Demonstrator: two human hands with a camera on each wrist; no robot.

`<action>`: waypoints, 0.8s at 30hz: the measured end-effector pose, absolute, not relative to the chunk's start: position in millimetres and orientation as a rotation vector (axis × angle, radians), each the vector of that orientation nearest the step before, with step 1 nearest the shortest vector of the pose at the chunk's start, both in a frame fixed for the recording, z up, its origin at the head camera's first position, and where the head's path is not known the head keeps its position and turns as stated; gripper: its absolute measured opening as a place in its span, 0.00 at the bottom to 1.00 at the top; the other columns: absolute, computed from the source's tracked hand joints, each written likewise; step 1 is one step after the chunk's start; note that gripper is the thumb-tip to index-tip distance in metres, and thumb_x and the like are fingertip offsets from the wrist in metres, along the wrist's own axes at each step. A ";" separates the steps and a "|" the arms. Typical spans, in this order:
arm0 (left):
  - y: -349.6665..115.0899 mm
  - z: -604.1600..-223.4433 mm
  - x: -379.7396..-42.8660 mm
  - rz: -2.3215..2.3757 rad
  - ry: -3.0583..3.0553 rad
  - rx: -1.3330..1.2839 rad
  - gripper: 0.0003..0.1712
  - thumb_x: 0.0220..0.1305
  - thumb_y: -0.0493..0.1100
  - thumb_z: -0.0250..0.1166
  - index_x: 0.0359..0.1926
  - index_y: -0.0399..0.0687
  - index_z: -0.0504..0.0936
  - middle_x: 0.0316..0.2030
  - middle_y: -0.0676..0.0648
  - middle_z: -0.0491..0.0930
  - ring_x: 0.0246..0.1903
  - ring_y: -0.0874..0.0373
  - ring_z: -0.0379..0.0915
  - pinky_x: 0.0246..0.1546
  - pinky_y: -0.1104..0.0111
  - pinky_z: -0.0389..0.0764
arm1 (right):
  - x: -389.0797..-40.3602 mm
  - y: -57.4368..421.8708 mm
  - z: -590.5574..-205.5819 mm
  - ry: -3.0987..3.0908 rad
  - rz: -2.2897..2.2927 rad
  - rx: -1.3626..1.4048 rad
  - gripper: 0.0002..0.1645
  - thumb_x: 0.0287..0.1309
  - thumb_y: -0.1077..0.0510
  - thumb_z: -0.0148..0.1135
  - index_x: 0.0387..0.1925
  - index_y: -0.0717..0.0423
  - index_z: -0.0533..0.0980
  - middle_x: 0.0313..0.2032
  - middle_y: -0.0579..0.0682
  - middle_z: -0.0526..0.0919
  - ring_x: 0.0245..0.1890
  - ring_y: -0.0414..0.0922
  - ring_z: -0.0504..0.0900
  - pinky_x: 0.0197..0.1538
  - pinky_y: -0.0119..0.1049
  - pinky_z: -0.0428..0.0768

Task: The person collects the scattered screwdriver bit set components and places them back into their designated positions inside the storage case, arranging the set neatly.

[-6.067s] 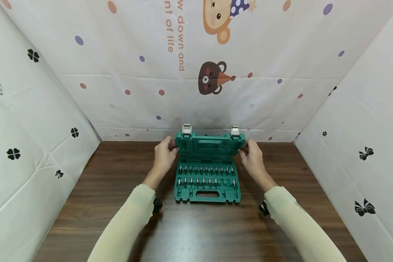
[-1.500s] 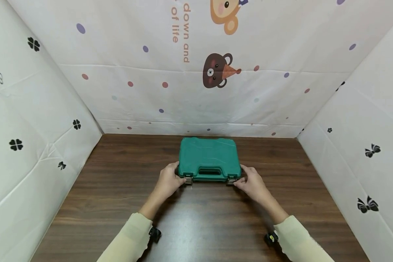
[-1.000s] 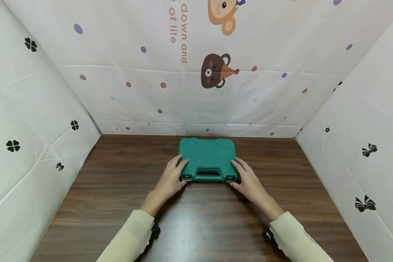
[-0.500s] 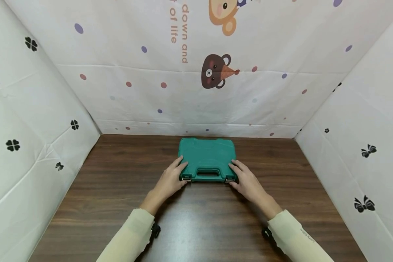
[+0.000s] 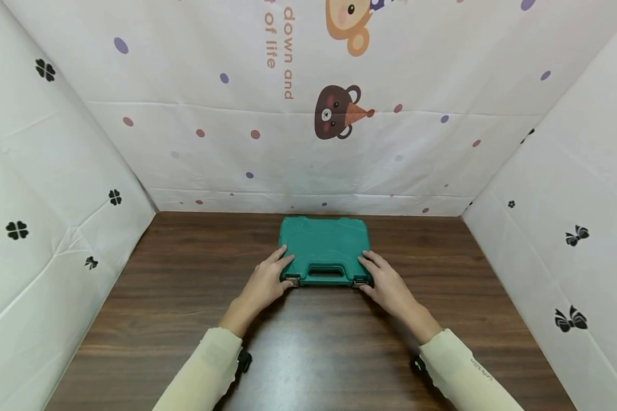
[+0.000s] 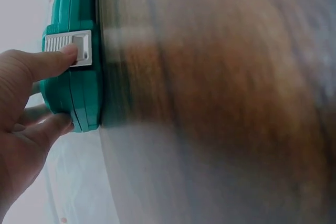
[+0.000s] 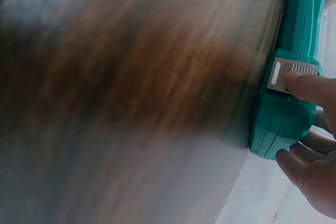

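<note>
The green tool case point(image 5: 325, 244) lies closed on the table near the back wall, its handle edge facing me. My left hand point(image 5: 265, 282) grips its front left corner. In the left wrist view the left thumb presses on a silver latch point(image 6: 81, 39) while other fingers reach the case's side and top. At the front right corner, my right hand point(image 5: 389, 286) holds the case likewise. Its thumb lies on the other silver latch point(image 7: 279, 75) in the right wrist view, with fingers at the side. Both latches sit flat against the front face. The contents are hidden.
The dark wooden table point(image 5: 308, 348) extends in front of and beside the case. White patterned cloth walls stand behind point(image 5: 211, 165), at the left point(image 5: 36, 171) and at the right point(image 5: 560, 188).
The lid, raised earlier over two rows of bit sockets, is down. Both hands came from the lid to the front corners, and the latches folded flat. The last half second shows little movement.
</note>
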State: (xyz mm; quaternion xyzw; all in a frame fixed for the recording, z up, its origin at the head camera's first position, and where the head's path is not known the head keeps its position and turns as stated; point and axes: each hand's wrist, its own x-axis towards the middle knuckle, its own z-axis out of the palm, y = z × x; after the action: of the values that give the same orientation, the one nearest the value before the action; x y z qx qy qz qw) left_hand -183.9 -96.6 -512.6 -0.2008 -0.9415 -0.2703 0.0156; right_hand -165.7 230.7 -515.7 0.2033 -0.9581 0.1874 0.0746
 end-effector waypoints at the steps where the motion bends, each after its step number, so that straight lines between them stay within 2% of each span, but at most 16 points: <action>1: -96.6 -512.2 -183.8 -0.840 -2.931 -0.621 0.40 0.58 0.39 0.79 0.71 0.45 0.75 0.77 0.40 0.62 0.59 0.45 0.81 0.53 0.57 0.87 | -165.6 230.6 -515.8 -2.874 0.559 0.611 0.43 0.55 0.58 0.80 0.71 0.61 0.71 0.72 0.62 0.69 0.70 0.59 0.73 0.62 0.55 0.82; 5: -96.5 -510.7 -183.7 -0.829 -2.942 -0.613 0.40 0.57 0.40 0.80 0.70 0.46 0.76 0.77 0.40 0.63 0.54 0.47 0.84 0.51 0.57 0.88 | -165.4 230.3 -516.2 -2.868 0.548 0.611 0.43 0.54 0.58 0.80 0.70 0.61 0.72 0.71 0.62 0.70 0.69 0.59 0.73 0.62 0.54 0.82; 10: -96.5 -510.1 -184.0 -0.823 -2.948 -0.624 0.40 0.57 0.40 0.80 0.70 0.45 0.76 0.77 0.40 0.63 0.61 0.44 0.80 0.54 0.55 0.87 | -166.1 229.1 -513.7 -2.844 0.553 0.601 0.41 0.52 0.57 0.81 0.67 0.62 0.75 0.68 0.62 0.74 0.67 0.59 0.77 0.60 0.54 0.83; 18: -98.6 -510.6 -183.8 -0.836 -2.955 -0.614 0.40 0.57 0.41 0.80 0.71 0.46 0.76 0.77 0.40 0.63 0.62 0.43 0.78 0.55 0.54 0.86 | -167.3 228.0 -512.0 -2.833 0.534 0.618 0.39 0.53 0.55 0.80 0.65 0.62 0.77 0.66 0.60 0.77 0.65 0.57 0.79 0.58 0.52 0.85; 24: -98.6 -514.1 -183.6 -0.837 -2.949 -0.629 0.40 0.57 0.41 0.79 0.71 0.46 0.76 0.77 0.40 0.62 0.64 0.43 0.77 0.57 0.53 0.85 | -167.4 227.5 -514.2 -2.811 0.516 0.612 0.39 0.50 0.56 0.82 0.64 0.62 0.78 0.64 0.60 0.78 0.63 0.57 0.81 0.56 0.52 0.86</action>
State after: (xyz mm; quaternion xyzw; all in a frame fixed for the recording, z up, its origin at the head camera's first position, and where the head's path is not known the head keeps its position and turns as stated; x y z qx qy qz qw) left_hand -183.6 -98.6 -514.1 -0.2011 -0.9423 -0.2676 0.0058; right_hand -167.4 227.5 -514.2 0.2083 -0.9560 0.1754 0.1090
